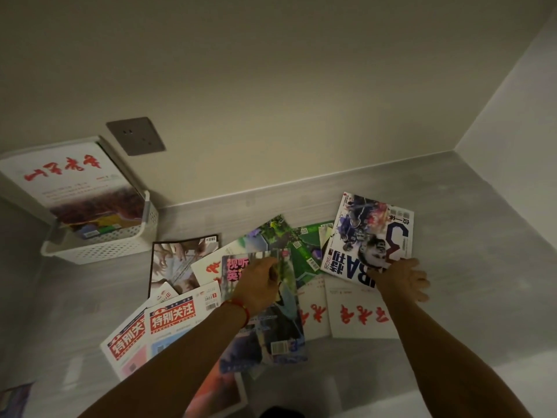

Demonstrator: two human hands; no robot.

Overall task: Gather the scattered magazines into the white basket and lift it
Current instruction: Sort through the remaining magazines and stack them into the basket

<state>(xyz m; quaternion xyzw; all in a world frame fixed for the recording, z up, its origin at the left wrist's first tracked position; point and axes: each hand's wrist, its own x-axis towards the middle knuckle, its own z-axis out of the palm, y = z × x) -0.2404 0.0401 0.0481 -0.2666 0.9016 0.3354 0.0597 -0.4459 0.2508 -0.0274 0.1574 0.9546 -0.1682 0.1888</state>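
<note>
Your left hand has its fingers curled over the top edge of the tall magazine in the middle of the pile, gripping it; its long axis runs from you toward the wall, slightly tilted, the title end pointing away. A red cord circles that wrist. Your right hand grips the near corner of the basketball magazine, thumb on the cover and fingers curled beneath its edge; that one lies upside down to you, long axis angled toward the wall and a little to the right. The other scattered magazines fan out overlapping on the grey floor, among them two red-and-white covers at the left and white ones with red brush lettering by your right forearm. The white basket stands at the far left against the wall, well apart from both hands, with a white magazine leaning upright in it, below a grey wall socket
</note>
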